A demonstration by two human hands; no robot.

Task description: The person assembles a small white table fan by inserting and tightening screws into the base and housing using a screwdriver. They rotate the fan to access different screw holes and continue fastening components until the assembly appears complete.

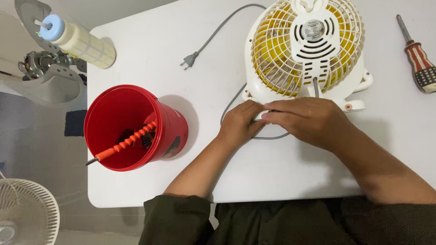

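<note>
A small white fan (pixel 309 50) with yellow blades lies face down on the white table (pixel 181 172), its back grille up. My left hand (pixel 240 122) and my right hand (pixel 309 120) meet at the fan's near base, fingers pinched on a small white part of the base. The fan's grey cord (pixel 227 22) loops under my hands and runs to a loose plug (pixel 189 60) at the table's far side.
A red bucket (pixel 131 129) at the left holds an orange-handled tool (pixel 125 144). A bottle with a blue cap (pixel 77 38) lies at the far left corner. A striped-handle screwdriver (pixel 418 56) lies at the right. Another fan grille (pixel 25 213) sits on the floor.
</note>
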